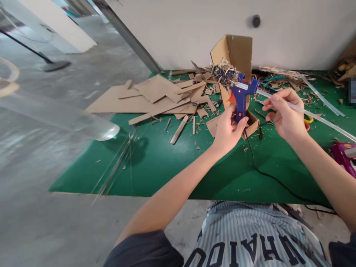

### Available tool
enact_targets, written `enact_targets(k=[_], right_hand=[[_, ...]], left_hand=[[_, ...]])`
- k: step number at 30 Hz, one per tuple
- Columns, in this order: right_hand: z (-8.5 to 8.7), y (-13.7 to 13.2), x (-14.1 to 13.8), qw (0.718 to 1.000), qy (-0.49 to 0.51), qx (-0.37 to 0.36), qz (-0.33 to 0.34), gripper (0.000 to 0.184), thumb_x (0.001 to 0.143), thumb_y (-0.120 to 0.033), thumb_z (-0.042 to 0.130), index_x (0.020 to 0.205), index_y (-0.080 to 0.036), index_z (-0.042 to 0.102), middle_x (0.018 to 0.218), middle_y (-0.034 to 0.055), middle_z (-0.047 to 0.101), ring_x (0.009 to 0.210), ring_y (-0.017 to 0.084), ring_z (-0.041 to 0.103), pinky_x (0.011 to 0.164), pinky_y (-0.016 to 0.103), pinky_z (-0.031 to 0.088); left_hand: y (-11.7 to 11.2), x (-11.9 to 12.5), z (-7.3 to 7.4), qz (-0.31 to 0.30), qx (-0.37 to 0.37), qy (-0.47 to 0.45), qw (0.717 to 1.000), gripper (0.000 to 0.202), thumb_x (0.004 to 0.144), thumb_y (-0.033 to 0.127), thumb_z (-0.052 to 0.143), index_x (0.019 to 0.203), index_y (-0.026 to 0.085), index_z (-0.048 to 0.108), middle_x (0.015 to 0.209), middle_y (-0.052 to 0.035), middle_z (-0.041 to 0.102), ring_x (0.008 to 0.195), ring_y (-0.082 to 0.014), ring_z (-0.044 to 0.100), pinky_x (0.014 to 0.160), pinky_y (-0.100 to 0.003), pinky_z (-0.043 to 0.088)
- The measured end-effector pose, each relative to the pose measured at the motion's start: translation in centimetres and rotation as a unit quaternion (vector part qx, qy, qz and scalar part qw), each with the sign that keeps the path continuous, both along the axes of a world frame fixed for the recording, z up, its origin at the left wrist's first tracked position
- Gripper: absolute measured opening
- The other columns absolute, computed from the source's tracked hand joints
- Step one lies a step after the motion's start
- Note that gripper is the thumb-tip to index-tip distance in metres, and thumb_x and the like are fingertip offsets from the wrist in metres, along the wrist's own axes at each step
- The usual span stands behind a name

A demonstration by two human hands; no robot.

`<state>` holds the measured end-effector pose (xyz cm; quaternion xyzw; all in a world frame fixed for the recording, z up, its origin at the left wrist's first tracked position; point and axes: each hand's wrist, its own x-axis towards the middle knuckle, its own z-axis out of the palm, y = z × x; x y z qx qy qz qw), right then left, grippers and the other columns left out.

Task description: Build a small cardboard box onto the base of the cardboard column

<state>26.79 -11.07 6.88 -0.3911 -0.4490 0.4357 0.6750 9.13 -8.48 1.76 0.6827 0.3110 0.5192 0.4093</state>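
My left hand [228, 129] is closed around the handle of a blue hot glue gun [242, 97], whose red light glows and whose orange trigger shows on its left side. Between the fingers of my right hand [289, 113] is a long translucent glue stick [328, 121]. Its near end meets the back of the gun; how far it sits inside is hidden. A black cord [263, 173] runs from the handle down across the table. Shredded scraps [226, 72] bunch around the gun's nozzle end and hide it. Behind the gun stands an open cardboard box [241, 52].
Cardboard pieces [158, 89] and small offcuts lie on the green table [167, 167]. Another glue stick [324, 96] rests at the back right, with yellow-handled scissors [308, 119] nearby. A magenta glue gun [343, 157] lies at the right edge. A white wall [189, 33] stands behind.
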Motion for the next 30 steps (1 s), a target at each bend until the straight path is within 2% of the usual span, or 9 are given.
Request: enact_targets(k=[4, 7, 13, 17, 21, 26, 30], right_hand=[[-0.4, 0.2, 0.1, 1.000, 0.013, -0.017, -0.006, 0.041, 0.075, -0.051, 0.083, 0.080, -0.025, 0.051, 0.080, -0.0032, 0.065, 0.070, 0.010, 0.066, 0.047, 0.022, 0.045], [-0.6, 0.3, 0.2, 0.999, 0.023, -0.028, -0.001, 0.041, 0.074, -0.051, 0.083, 0.080, -0.025, 0.052, 0.079, -0.0037, 0.066, 0.069, 0.010, 0.064, 0.047, 0.021, 0.044], [-0.9, 0.4, 0.5, 0.998, 0.041, -0.054, 0.016, 0.046, 0.073, -0.056, 0.083, 0.077, -0.024, 0.050, 0.070, -0.0039, 0.062, 0.066, 0.010, 0.062, 0.048, 0.022, 0.044], [-0.9, 0.5, 0.8, 0.997, 0.042, -0.054, 0.029, 0.049, 0.072, -0.060, 0.083, 0.072, -0.024, 0.050, 0.057, -0.0055, 0.051, 0.053, 0.009, 0.051, 0.047, 0.024, 0.041], [-1.0, 0.7, 1.0, 0.997, 0.050, -0.060, 0.025, 0.048, 0.069, -0.061, 0.084, 0.070, -0.025, 0.053, 0.050, -0.0064, 0.041, 0.047, 0.008, 0.044, 0.044, 0.025, 0.036], [-1.4, 0.9, 0.7, 0.995, 0.062, -0.080, 0.023, 0.051, 0.066, -0.065, 0.084, 0.068, -0.026, 0.052, 0.049, -0.0070, 0.035, 0.046, 0.009, 0.042, 0.042, 0.027, 0.036], [-1.7, 1.0, 0.7, 0.995, 0.056, -0.078, 0.030, 0.052, 0.072, -0.068, 0.079, 0.066, -0.026, 0.051, 0.048, -0.0074, 0.029, 0.044, 0.009, 0.038, 0.042, 0.028, 0.034]], left_hand=[[0.0, -0.1, -0.2, -0.003, -0.019, 0.008, 1.000, 0.045, 0.090, 0.060, 0.068, 0.109, 0.023, 0.051, 0.096, -0.0029, 0.063, 0.076, -0.0128, 0.069, 0.066, -0.025, 0.062], [-0.1, -0.2, -0.3, -0.004, -0.001, 0.021, 1.000, 0.042, 0.091, 0.058, 0.067, 0.105, 0.023, 0.050, 0.095, -0.0029, 0.062, 0.077, -0.0138, 0.069, 0.065, -0.027, 0.061], [0.1, -0.5, -0.5, 0.040, 0.101, 0.095, 0.990, 0.027, 0.095, 0.043, 0.065, 0.103, 0.023, 0.050, 0.089, -0.0028, 0.062, 0.073, -0.0154, 0.066, 0.063, -0.031, 0.057], [0.2, -0.6, -0.4, 0.050, 0.183, 0.113, 0.975, 0.021, 0.094, 0.034, 0.065, 0.102, 0.023, 0.050, 0.087, -0.0003, 0.060, 0.069, -0.0119, 0.060, 0.061, -0.027, 0.051], [0.3, -0.7, -0.5, 0.086, 0.256, 0.144, 0.952, 0.021, 0.093, 0.028, 0.067, 0.100, 0.023, 0.048, 0.084, 0.0016, 0.054, 0.068, -0.0111, 0.056, 0.061, -0.027, 0.047], [0.4, -0.8, -0.7, 0.096, 0.276, 0.168, 0.942, 0.021, 0.095, 0.028, 0.065, 0.100, 0.022, 0.045, 0.085, 0.0014, 0.052, 0.069, -0.0116, 0.055, 0.061, -0.027, 0.046], [0.5, -0.7, -0.8, 0.115, 0.298, 0.176, 0.931, 0.020, 0.094, 0.027, 0.065, 0.095, 0.023, 0.045, 0.084, 0.0013, 0.051, 0.068, -0.0115, 0.053, 0.059, -0.026, 0.044]])
